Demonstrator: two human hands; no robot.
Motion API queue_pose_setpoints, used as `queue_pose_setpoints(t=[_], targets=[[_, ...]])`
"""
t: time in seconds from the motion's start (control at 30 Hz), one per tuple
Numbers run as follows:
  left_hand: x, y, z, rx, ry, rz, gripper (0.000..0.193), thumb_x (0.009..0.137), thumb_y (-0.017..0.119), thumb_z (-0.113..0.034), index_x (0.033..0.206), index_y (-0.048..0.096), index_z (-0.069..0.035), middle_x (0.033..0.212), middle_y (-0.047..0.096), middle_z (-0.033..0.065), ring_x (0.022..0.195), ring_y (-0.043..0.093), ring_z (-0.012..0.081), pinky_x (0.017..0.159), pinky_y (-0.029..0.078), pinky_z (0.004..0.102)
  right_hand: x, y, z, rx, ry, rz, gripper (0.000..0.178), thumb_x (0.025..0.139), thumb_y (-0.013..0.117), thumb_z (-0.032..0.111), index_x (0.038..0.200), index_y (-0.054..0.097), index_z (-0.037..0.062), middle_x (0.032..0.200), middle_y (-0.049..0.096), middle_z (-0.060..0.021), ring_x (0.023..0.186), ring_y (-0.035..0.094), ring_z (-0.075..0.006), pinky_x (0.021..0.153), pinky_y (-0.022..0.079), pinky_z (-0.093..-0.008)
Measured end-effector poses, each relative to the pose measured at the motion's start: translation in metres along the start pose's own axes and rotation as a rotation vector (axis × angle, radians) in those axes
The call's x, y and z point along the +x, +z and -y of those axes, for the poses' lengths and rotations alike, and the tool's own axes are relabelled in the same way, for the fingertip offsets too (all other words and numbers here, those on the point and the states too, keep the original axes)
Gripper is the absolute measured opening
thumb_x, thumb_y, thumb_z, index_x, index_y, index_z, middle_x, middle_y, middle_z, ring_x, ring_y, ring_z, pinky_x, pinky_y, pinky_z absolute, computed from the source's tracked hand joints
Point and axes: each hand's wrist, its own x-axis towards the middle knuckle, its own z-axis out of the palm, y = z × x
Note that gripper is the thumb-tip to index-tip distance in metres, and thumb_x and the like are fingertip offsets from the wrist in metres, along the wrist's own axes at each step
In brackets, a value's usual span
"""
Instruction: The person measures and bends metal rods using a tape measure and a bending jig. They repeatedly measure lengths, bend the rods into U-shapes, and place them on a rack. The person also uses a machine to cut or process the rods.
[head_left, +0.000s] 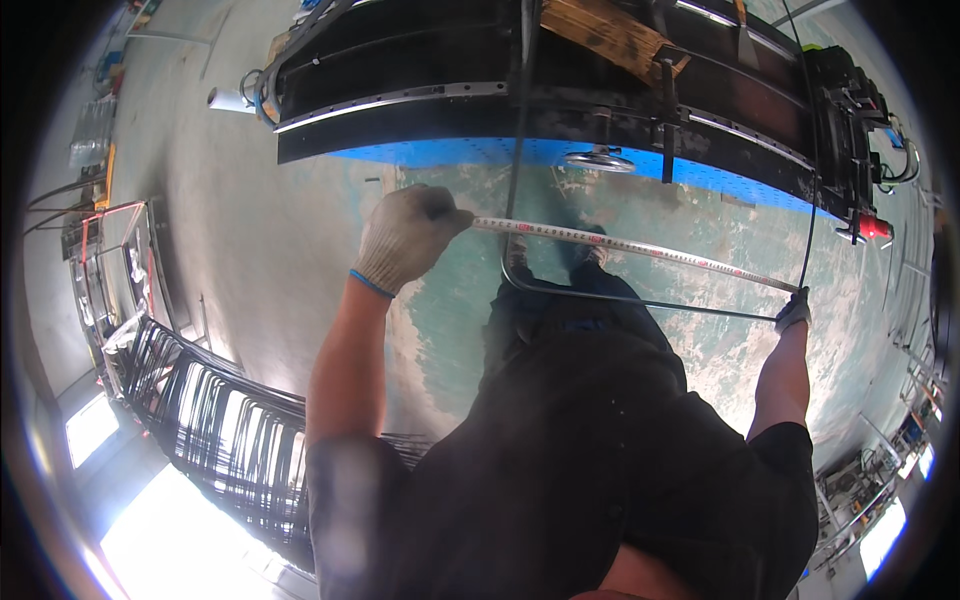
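Observation:
A pale tape measure (655,249) stretches across in front of my body, tilting down to the right. My left hand (410,235), in a whitish knit glove with a blue cuff, pinches its left end. My gloved right hand (795,312) closes around the other end, at the right corner of a thin, dark metal rod (660,304) bent into a U. The rod's bottom run lies just below the tape, and its two sides rise toward the machine. Its left side passes close to the tape, right of my left hand. The tape's case is hidden.
A long black machine (400,115) with a blue perforated panel (470,152) spans the far side. It carries a handwheel (600,159), a wooden block (610,35) and a red connector (873,228). Many bent black rods (215,420) hang in a row at left. The green floor (445,300) is worn.

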Motion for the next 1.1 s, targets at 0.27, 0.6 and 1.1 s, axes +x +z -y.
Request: queue_pose_setpoints(t=[0.27,0.6,1.1], targets=[[0.002,0.000,0.002,-0.005,0.020,-0.014,0.033,0.095,0.075,-0.039,0.096,0.081,-0.006,0.100,0.075,0.0179,0.096,0.073,0.0376,0.088,0.057,0.0481,-0.009,0.004,0.003,0.014,-0.015,0.006,0.051,0.095,0.074,0.076,0.083,0.055,0.0301,0.053,0.032,0.0129,0.040,0.032,-0.0062,0.040,0.024,-0.0272],[-0.001,-0.002,0.000,0.007,0.020,-0.012,0.034,0.094,0.075,-0.039,0.095,0.080,-0.005,0.097,0.074,0.0182,0.095,0.073,0.0366,0.087,0.056,0.0480,-0.007,0.002,0.002,0.008,0.000,0.027,0.054,0.093,0.075,0.076,0.078,0.051,0.0305,0.053,0.031,0.0126,0.041,0.031,-0.0069,0.040,0.023,-0.0281],[-0.003,-0.001,0.004,-0.021,0.007,-0.031,0.034,0.094,0.075,-0.038,0.094,0.080,-0.005,0.096,0.074,0.0178,0.095,0.073,0.0367,0.087,0.056,0.0482,-0.015,0.006,0.003,0.051,-0.008,0.019,0.053,0.093,0.078,0.074,0.078,0.055,0.0289,0.052,0.031,0.0117,0.041,0.030,-0.0081,0.040,0.022,-0.0298]])
